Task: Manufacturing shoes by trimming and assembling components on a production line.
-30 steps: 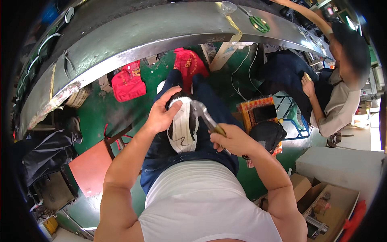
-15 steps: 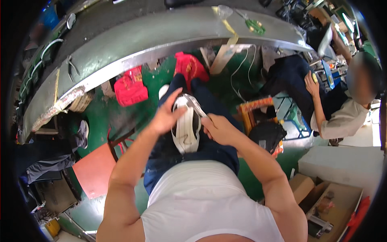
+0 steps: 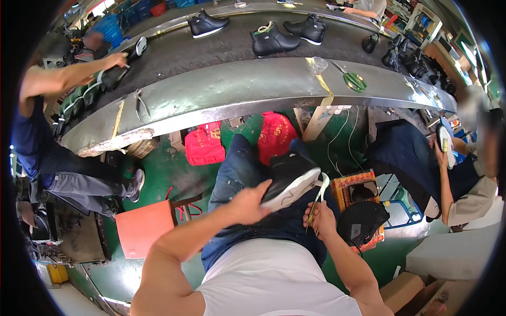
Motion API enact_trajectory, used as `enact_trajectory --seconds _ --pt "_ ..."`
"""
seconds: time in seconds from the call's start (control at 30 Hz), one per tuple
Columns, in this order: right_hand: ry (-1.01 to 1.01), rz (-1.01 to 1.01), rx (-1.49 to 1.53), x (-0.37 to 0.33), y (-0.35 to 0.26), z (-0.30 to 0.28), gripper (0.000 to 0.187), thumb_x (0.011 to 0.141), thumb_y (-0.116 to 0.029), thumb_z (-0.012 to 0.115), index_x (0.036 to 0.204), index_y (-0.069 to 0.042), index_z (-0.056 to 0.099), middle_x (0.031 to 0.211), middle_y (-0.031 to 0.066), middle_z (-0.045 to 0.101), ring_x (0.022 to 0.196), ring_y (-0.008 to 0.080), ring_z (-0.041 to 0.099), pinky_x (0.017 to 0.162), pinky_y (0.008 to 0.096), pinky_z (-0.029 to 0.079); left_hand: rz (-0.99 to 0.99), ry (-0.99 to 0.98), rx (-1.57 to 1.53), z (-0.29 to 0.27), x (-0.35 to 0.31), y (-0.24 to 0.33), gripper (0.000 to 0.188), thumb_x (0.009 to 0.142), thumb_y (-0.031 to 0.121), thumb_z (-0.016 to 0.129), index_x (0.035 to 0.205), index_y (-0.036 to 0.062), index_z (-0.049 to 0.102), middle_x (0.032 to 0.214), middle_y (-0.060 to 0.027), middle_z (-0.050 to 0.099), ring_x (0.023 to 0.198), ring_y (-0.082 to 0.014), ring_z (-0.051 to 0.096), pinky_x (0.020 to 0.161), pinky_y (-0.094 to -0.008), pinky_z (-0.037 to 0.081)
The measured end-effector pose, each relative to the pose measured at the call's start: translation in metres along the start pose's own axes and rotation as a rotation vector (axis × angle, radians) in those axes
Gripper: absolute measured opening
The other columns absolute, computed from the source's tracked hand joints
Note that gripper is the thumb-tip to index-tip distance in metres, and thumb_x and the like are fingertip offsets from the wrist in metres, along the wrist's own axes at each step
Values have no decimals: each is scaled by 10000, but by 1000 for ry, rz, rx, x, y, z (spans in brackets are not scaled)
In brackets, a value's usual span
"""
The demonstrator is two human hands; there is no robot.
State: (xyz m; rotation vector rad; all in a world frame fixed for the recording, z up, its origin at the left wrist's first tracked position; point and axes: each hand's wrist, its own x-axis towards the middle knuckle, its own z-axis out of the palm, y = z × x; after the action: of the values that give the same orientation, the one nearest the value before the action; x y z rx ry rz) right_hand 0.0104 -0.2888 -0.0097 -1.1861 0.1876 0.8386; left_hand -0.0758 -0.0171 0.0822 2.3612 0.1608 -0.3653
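Tilted above my lap is a black shoe (image 3: 289, 174) with a white sole, its side turned toward me. My left hand (image 3: 250, 203) is closed around its near end, thumb along the edge of the sole. Just right of the shoe, my right hand (image 3: 322, 220) is closed on a slim metal tool (image 3: 311, 213) that looks like pliers; the fingers hide part of it. A curled white strip (image 3: 323, 185) rises from the tool's upper end, close to the sole. Whether it still joins the shoe I cannot tell.
Ahead runs a metal-edged bench (image 3: 221, 81) bearing black boots (image 3: 274, 42), pliers (image 3: 139, 104) and green-handled scissors (image 3: 352, 79). Red bags (image 3: 205, 145) lie beneath. An orange-topped stool (image 3: 145, 229) stands left, a black cap (image 3: 362, 224) right. Co-workers sit on both sides.
The shoe has turned from sole-up to side-on. My left hand moved to its near end. My right hand drew back right, and the white strip now shows by the tool. My view has lifted.
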Motion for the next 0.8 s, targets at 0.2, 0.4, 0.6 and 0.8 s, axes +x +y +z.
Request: enact_trajectory --seconds 0.2,0.4,0.6,0.8 --pt "110 -65 31 -6 13 -16 401 1047 -403 399 1115 -28 522 865 82 603 689 212 620 607 368 529 377 13 10 -104 23 57 729 728 88 794 1379 35 471 1041 -169 683 932 -255 690 838 -338 538" --pt "-22 0 12 -19 5 -11 282 991 -202 556 1183 0 515 874 82 606 690 174 611 621 315 523 -66 -26 -887 -22 96 13 931 779 271 836 1459 -53 289 1212 -183 581 1032 -206 618 886 -347 513" --pt "-83 -31 -452 -25 -22 -3 283 969 -194 582 1190 -21 548 865 51 627 735 142 619 645 293 512 11 44 -36 52 61 -48 987 743 350 810 1504 -2 289 1375 -330 467 1254 -400 511 1046 -398 419" --pt "-292 181 -924 -19 -77 18 255 955 -189 577 1101 20 587 852 76 655 701 156 634 654 295 514 -125 333 -162 49 46 -28 253 954 228 578 1074 34 687 811 -246 663 760 -387 671 684 -448 529"
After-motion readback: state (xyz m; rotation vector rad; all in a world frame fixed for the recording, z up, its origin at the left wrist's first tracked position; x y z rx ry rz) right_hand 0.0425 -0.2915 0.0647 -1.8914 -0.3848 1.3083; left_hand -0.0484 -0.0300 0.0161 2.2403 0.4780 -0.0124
